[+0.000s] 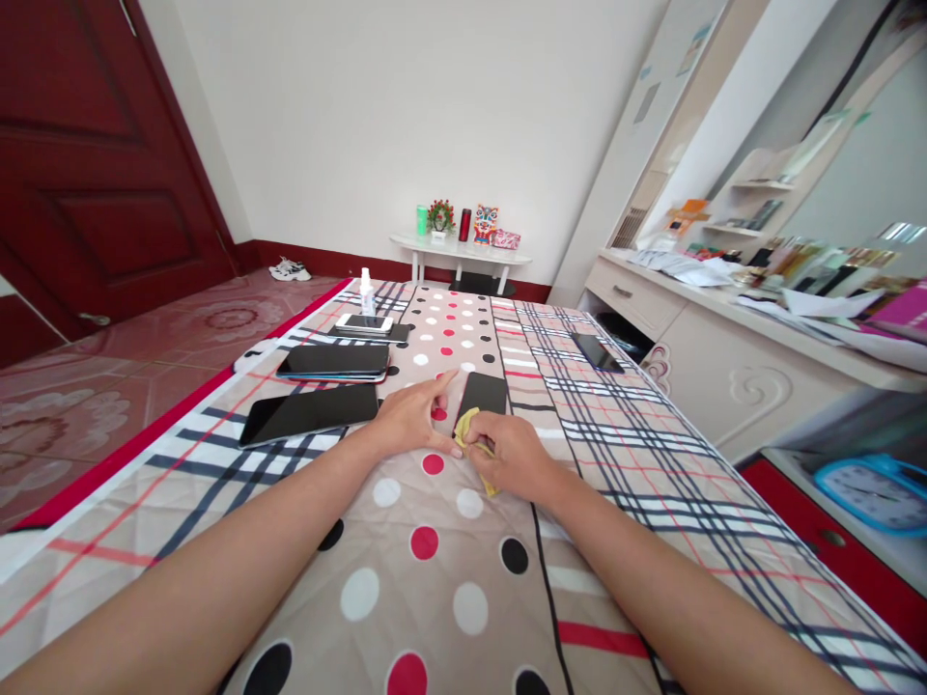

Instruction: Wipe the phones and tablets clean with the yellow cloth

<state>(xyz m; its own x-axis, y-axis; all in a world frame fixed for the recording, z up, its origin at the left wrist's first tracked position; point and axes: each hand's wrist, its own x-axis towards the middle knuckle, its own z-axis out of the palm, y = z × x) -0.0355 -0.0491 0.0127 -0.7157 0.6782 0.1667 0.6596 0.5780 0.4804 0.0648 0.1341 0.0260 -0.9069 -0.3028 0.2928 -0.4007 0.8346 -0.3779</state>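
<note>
Right hand (511, 454) fingers pinching yellow cloth (469, 430) at black phone's (483, 394) near edge, left hand (412, 417) released, seemingly steadying phone, tablets (311, 413) at ten o'clock, open bedspread (652, 454) at three o'clock

Six dark-screened devices (483, 394), one yellow cloth (467, 425), one spray bottle (366, 291), two hands (412, 417).

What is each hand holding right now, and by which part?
The right hand pinches a yellow cloth at its bunched upper end. The left hand holds nothing; its fingers rest beside the black phone.
</note>
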